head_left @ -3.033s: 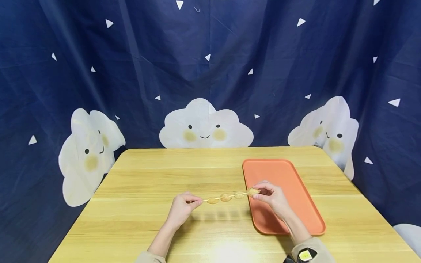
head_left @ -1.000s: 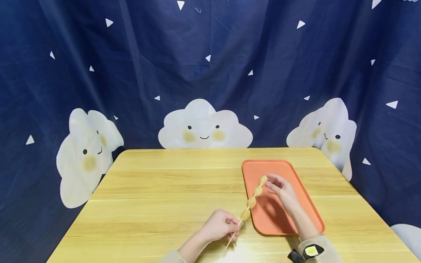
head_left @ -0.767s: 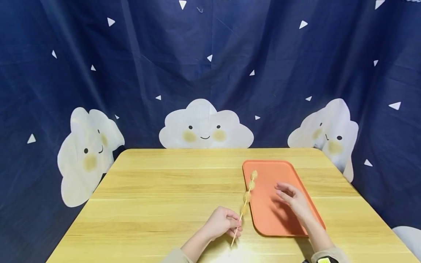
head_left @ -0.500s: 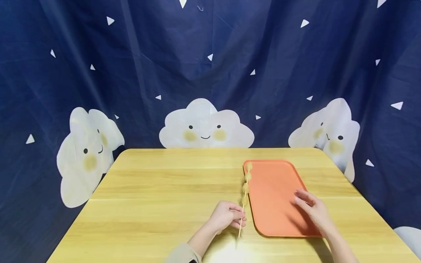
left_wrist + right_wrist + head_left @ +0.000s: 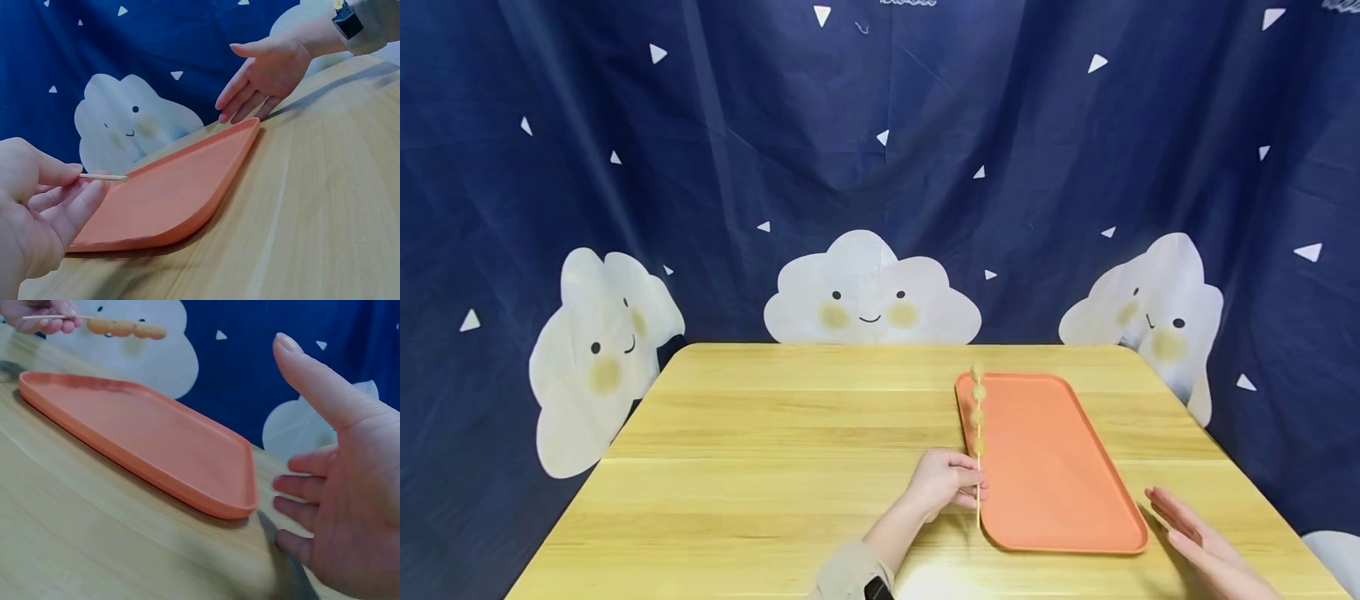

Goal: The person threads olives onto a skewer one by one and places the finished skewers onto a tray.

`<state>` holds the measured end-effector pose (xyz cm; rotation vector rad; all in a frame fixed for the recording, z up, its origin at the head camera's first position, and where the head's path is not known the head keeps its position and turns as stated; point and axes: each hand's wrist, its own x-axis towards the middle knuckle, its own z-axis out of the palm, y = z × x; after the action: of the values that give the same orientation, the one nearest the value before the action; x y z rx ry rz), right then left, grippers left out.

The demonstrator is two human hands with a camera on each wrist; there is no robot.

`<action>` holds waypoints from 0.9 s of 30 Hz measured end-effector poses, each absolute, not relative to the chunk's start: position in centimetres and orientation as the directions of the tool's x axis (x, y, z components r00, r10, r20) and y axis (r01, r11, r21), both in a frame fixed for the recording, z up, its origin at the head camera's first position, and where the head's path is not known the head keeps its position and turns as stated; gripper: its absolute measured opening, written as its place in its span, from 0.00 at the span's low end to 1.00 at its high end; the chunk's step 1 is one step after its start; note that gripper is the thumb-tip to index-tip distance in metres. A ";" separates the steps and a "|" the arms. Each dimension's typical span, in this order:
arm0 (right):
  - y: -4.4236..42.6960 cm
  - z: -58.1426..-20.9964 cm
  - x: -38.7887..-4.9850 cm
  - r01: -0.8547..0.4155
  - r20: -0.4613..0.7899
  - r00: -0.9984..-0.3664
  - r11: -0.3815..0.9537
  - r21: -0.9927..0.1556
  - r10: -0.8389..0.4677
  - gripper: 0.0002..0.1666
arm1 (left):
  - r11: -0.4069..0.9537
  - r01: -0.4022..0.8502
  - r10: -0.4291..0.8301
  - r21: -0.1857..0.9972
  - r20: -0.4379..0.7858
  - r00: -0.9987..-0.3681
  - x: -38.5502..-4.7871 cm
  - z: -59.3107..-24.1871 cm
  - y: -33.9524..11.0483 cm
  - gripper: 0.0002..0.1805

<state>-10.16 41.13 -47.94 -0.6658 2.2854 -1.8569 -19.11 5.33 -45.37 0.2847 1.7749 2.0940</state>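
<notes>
A skewer (image 5: 977, 418) carries several golden-brown balls in a row on a thin wooden stick. My left hand (image 5: 942, 483) pinches the bare part of the stick between thumb and fingers, above the tray's near left edge. The balls point away from me, and in the right wrist view the skewer (image 5: 128, 328) hangs above the tray. Only the stick's end (image 5: 109, 178) shows in the left wrist view. Beyond the right edge of the orange tray (image 5: 1060, 467), my right hand (image 5: 1206, 546) holds nothing, thumb and fingers spread apart.
The tray lies flat on a wooden table (image 5: 760, 467), right of its middle, with a low raised rim. Behind the table hangs a dark blue curtain (image 5: 722, 183) printed with white clouds and small triangles.
My right hand has let go of the skewer's ball end and moved right, past the tray. My left hand has shifted right, and the skewer has turned from sideways to pointing away.
</notes>
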 end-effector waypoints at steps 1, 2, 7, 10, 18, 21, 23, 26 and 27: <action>41.6 -47.9 -10.2 -0.250 0.188 -0.855 0.068 -0.966 -0.484 0.37 | -0.142 -0.157 0.408 0.977 -0.087 -0.909 -19.1 -45.4 5.7 0.09; 41.9 -47.9 -10.4 -0.224 0.191 -0.815 -0.007 -0.975 -0.546 0.38 | -0.148 -0.158 0.403 0.976 -0.087 -0.911 -19.1 -45.3 6.0 0.09; 42.7 -47.2 -10.9 -0.005 0.126 -0.686 -0.169 -0.986 -0.717 0.35 | -0.166 -0.158 0.365 0.973 -0.088 -0.927 -19.1 -45.5 7.7 0.08; 42.6 -47.0 -11.1 0.078 0.082 -0.660 -0.176 -0.981 -0.747 0.34 | -0.183 -0.164 0.343 0.969 -0.093 -0.935 -19.1 -45.7 8.7 0.07; 42.3 -47.3 -11.2 0.133 0.118 -0.614 -0.249 -0.959 -0.780 0.35 | -0.213 -0.193 0.279 0.958 -0.130 -0.952 -19.1 -46.2 11.2 0.05; 42.3 -47.7 -11.3 0.159 0.143 -0.591 -0.288 -0.944 -0.794 0.35 | -0.212 -0.214 0.251 0.954 -0.158 -0.955 -19.1 -46.4 12.2 0.03; 42.2 -47.8 -11.3 0.162 0.168 -0.579 -0.315 -0.935 -0.798 0.36 | -0.216 -0.229 0.240 0.949 -0.175 -0.955 -19.2 -46.5 12.7 0.02; 42.2 -48.1 -11.5 0.190 0.175 -0.568 -0.335 -0.923 -0.804 0.36 | -0.221 -0.248 0.230 0.943 -0.197 -0.953 -19.4 -46.6 13.4 0.02; 42.2 -48.2 -11.5 0.206 0.175 -0.562 -0.342 -0.917 -0.808 0.37 | -0.221 -0.253 0.226 0.942 -0.202 -0.953 -19.4 -46.6 13.6 0.02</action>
<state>-11.50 42.24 -48.15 -0.8456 1.2094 -1.9607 -19.40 13.57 -46.62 -0.0314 1.7353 2.2404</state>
